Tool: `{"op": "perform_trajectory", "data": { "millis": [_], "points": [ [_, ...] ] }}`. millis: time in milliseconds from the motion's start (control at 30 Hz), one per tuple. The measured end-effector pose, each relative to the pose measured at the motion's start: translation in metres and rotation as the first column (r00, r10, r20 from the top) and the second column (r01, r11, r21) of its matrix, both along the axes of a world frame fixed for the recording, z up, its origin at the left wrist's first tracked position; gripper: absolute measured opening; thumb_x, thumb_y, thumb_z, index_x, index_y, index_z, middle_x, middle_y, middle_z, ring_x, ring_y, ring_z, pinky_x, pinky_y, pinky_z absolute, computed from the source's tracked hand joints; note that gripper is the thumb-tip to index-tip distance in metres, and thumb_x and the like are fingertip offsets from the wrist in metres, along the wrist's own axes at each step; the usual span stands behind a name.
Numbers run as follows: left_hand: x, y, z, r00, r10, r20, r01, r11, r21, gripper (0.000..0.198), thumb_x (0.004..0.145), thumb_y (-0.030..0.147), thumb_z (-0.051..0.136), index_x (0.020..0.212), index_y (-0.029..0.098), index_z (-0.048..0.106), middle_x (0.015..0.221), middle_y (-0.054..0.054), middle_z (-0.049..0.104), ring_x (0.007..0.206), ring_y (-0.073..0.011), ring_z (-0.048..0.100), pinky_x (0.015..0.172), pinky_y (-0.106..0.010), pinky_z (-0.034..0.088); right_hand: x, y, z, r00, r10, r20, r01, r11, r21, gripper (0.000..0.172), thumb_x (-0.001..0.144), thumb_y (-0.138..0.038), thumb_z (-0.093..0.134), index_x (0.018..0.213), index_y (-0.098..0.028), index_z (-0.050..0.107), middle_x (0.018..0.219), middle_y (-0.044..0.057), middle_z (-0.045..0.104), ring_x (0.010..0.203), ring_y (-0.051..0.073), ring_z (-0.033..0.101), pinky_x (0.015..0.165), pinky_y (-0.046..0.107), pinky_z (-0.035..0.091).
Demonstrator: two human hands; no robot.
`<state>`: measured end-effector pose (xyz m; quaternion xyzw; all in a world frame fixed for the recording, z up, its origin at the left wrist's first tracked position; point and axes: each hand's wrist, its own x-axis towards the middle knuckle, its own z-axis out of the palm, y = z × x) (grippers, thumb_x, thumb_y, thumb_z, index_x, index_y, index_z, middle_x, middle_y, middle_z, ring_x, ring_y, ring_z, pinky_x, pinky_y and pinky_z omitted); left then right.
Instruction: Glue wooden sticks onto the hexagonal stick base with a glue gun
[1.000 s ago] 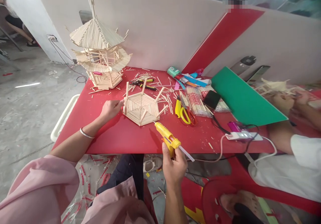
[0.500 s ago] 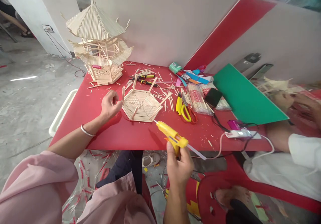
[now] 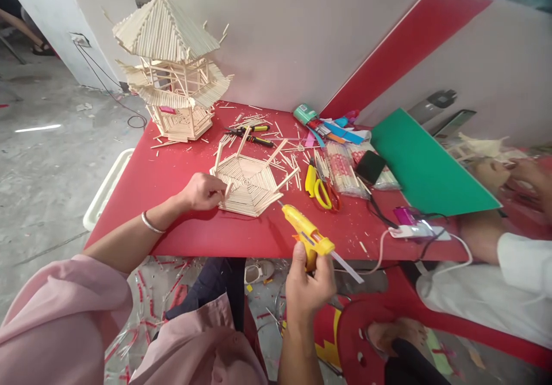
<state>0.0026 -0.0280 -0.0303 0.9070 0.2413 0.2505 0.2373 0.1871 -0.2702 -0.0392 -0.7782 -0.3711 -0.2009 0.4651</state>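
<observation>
A hexagonal base of thin wooden sticks [image 3: 252, 195] lies on the red table, with several short upright sticks along its edge. At its near left corner my left hand [image 3: 204, 191] is closed, thumb and finger pinching one short wooden stick [image 3: 228, 189]. My right hand [image 3: 309, 281] grips a yellow hot glue gun [image 3: 305, 230] by its handle. The gun's nozzle points up and left, close to the base's near right corner. A translucent glue stick [image 3: 349, 267] pokes out of its back.
A stick-built pagoda [image 3: 172, 80] stands at the back left. Pliers [image 3: 250, 135], loose sticks, yellow-handled scissors [image 3: 319, 189] and bagged sticks [image 3: 344, 169] lie behind and right. A green board [image 3: 435, 166] leans near a power strip [image 3: 420, 233]. Another person's sleeve [image 3: 524, 258] is at right.
My left hand has moved right and closed on the stick at the base's corner. The base has turned and shifted slightly. The glue gun has moved a little right and down.
</observation>
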Motion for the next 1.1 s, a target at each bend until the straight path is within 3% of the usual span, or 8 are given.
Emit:
{"op": "perform_trajectory", "data": {
  "millis": [100,200,300,400,500,667,800,1100],
  "points": [
    [0.004,-0.007,0.006,0.992,-0.129,-0.014,0.13,0.991,0.033,0.024,0.079,0.025,0.047,0.065,0.02,0.065,0.062,-0.005,0.062,0.06,-0.015,0.054,0.062,-0.028,0.043,0.013,-0.008,0.005,0.996,-0.086,0.017,0.086,0.996,-0.008,0.04,0.089,-0.05,0.066,0.063,-0.022,0.056,0.058,-0.001,0.05,0.054,0.013,0.046,0.055,0.028,0.041],
    [0.008,-0.015,0.009,0.986,-0.165,-0.022,0.166,0.985,0.05,0.024,0.086,0.029,0.048,0.069,0.02,0.063,0.069,-0.006,0.062,0.065,-0.0149,0.055,0.062,-0.027,0.042,0.031,-0.02,0.012,0.992,-0.097,0.08,0.1,0.994,-0.032,0.042,0.086,-0.055,0.068,0.063,-0.02,0.06,0.056,0.0,0.053,0.052,0.013,0.046,0.054,0.028,0.04],
    [0.01,-0.022,0.007,0.996,-0.067,0.058,0.061,0.993,0.1,0.024,0.087,0.03,0.049,0.066,0.02,0.055,0.065,-0.003,0.057,0.059,-0.0127,0.048,0.056,-0.027,0.035,0.04,-0.03,0.02,0.995,0.009,0.104,-0.002,0.998,-0.062,0.041,0.086,-0.055,0.069,0.07,-0.018,0.068,0.057,0.002,0.059,0.051,0.013,0.049,0.054,0.028,0.042],
    [0.009,-0.022,0.003,0.98,0.098,0.173,-0.118,0.986,0.114,0.037,0.088,0.03,0.048,0.055,0.022,0.032,0.054,0.001,0.042,0.05,-0.0105,0.034,0.051,-0.028,0.025,0.028,-0.023,0.022,0.984,0.155,0.092,-0.15,0.987,-0.059,0.031,0.087,-0.045,0.071,0.076,-0.017,0.071,0.061,0.002,0.064,0.052,0.013,0.053,0.054,0.026,0.045],
    [0.009,-0.02,0.0,0.977,0.091,0.195,-0.114,0.987,0.109,0.043,0.088,0.024,0.046,0.053,0.021,0.021,0.051,0.002,0.034,0.048,-0.0097,0.029,0.051,-0.029,0.022,0.005,-0.001,0.012,0.966,0.251,0.069,-0.247,0.967,-0.054,0.021,0.09,-0.037,0.069,0.086,-0.017,0.073,0.075,0.007,0.072,0.063,0.016,0.063,0.062,0.027,0.051],
    [0.011,-0.019,-0.004,0.997,-0.027,0.076,0.021,0.997,0.078,0.025,0.08,0.02,0.051,0.057,0.02,0.04,0.055,0.002,0.044,0.051,-0.0101,0.036,0.052,-0.026,0.029,-0.015,0.034,-0.012,0.951,0.309,0.012,-0.306,0.945,-0.116,0.026,0.096,-0.037,0.061,0.109,-0.018,0.072,0.097,0.013,0.076,0.087,0.02,0.072,0.081,0.032,0.057],
    [0.011,-0.019,-0.005,0.998,-0.057,0.018,0.056,0.997,0.044,0.019,0.083,0.022,0.052,0.064,0.02,0.051,0.06,0.001,0.053,0.055,-0.011,0.044,0.055,-0.025,0.034,-0.014,0.05,-0.015,0.966,0.257,-0.009,-0.256,0.958,-0.13,0.03,0.097,-0.042,0.059,0.108,-0.017,0.073,0.093,0.012,0.075,0.083,0.02,0.07,0.079,0.032,0.055],
    [0.01,-0.013,-0.008,0.991,-0.111,-0.079,0.11,0.994,-0.005,0.027,0.092,0.032,0.053,0.071,0.018,0.063,0.067,-0.004,0.065,0.065,-0.0146,0.059,0.063,-0.026,0.041,-0.02,0.066,-0.018,0.977,0.213,-0.003,-0.21,0.96,-0.185,0.036,0.097,-0.048,0.057,0.101,-0.017,0.076,0.084,0.011,0.072,0.079,0.021,0.068,0.072,0.03,0.051]
  ]
}}
